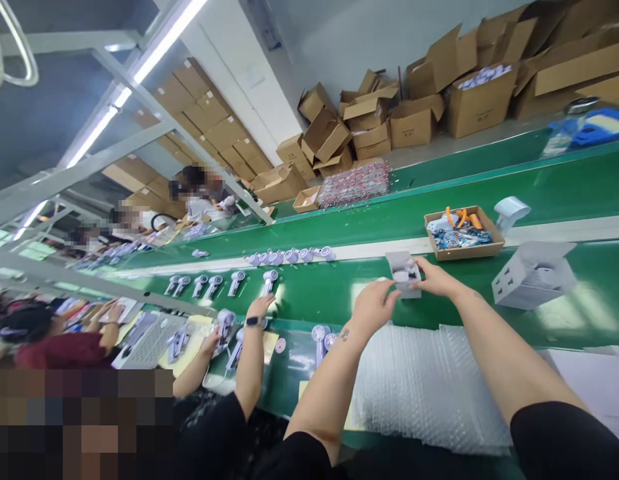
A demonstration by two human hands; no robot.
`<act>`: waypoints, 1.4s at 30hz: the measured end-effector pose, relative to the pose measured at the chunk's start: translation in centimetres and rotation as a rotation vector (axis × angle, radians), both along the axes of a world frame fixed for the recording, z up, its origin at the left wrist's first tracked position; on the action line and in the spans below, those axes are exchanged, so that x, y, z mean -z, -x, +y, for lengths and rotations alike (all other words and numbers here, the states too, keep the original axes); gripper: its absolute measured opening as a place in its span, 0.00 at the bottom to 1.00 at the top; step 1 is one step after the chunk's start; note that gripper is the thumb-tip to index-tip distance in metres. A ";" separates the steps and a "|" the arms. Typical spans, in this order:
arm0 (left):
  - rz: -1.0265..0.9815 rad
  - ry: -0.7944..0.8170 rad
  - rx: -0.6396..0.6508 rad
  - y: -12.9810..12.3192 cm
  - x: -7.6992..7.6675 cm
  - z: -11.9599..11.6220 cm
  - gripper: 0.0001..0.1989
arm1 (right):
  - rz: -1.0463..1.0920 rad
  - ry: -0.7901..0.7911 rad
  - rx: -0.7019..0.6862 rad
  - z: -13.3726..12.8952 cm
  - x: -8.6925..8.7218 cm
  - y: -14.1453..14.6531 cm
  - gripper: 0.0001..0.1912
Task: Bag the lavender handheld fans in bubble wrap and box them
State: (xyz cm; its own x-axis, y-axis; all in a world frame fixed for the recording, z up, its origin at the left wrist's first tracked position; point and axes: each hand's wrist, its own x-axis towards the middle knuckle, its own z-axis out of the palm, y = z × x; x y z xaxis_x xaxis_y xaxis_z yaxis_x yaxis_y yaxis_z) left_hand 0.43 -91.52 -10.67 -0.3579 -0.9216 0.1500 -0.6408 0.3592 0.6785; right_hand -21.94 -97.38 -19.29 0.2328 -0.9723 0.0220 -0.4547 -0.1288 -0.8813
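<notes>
A small white cardboard box [400,261] with raised flaps is held up over the green work surface in front of me. My right hand [434,277] pinches its right side, thumb and fingers closed on the edge. From the lower left, my left hand [374,305] has curled fingers at the box's near corner and appears to grip it. Something dark and small shows inside the box, too small to name. Below my forearms lies a stack of clear bubble-wrap bags [414,380]. Handheld fans [319,340] in pale purple lie left of my left forearm.
A shallow carton [462,247] of cables and small parts stands beyond my right hand; a larger white box [532,277] is at right. More fans [289,256] line the belt [329,290]. At left, a co-worker's hand [260,305] reaches toward a fan. Brown cartons [479,110] fill the back.
</notes>
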 end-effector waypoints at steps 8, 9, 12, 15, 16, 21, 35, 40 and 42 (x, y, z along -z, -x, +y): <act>-0.475 -0.368 -0.775 -15.2 9.7 12.0 0.15 | 0.108 0.296 0.285 2.8 -2.5 -1.2 0.36; -0.535 -0.379 -0.777 -15.7 10.6 12.9 0.17 | 0.085 0.323 0.364 4.0 -3.3 -2.3 0.31; -0.546 -0.343 -0.704 -15.5 11.8 14.1 0.16 | -0.132 0.209 0.443 8.4 -4.9 -6.7 0.19; -0.381 -0.347 -0.725 -15.3 11.2 14.1 0.12 | -0.339 -0.033 0.228 14.0 -4.4 -10.9 0.17; -0.328 -0.355 -0.747 -15.5 10.8 14.1 0.11 | -0.376 -0.117 0.146 16.0 -3.9 -11.9 0.17; -0.128 -0.380 -0.672 -14.7 8.1 15.8 0.18 | -0.650 -0.620 0.065 25.7 -2.0 -14.3 0.17; -0.208 -0.004 0.407 6.8 8.3 19.6 0.14 | -1.064 -0.700 0.632 43.0 -0.9 -4.6 0.15; -0.617 -0.029 0.728 13.1 11.6 19.8 0.05 | -0.997 -0.764 0.676 47.6 1.0 -1.4 0.29; -0.643 -0.065 0.706 13.8 11.9 19.5 0.06 | -1.031 -0.773 0.703 47.8 1.3 -0.6 0.34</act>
State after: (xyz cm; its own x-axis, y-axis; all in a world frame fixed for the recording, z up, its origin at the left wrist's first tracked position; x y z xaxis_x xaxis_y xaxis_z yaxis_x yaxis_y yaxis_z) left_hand -13.40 -71.99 -22.57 -0.8302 -0.4615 -0.3126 -0.5478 0.7791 0.3047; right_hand -21.37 -49.57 -20.62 -0.0792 -0.7233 -0.6860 0.6366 0.4929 -0.5932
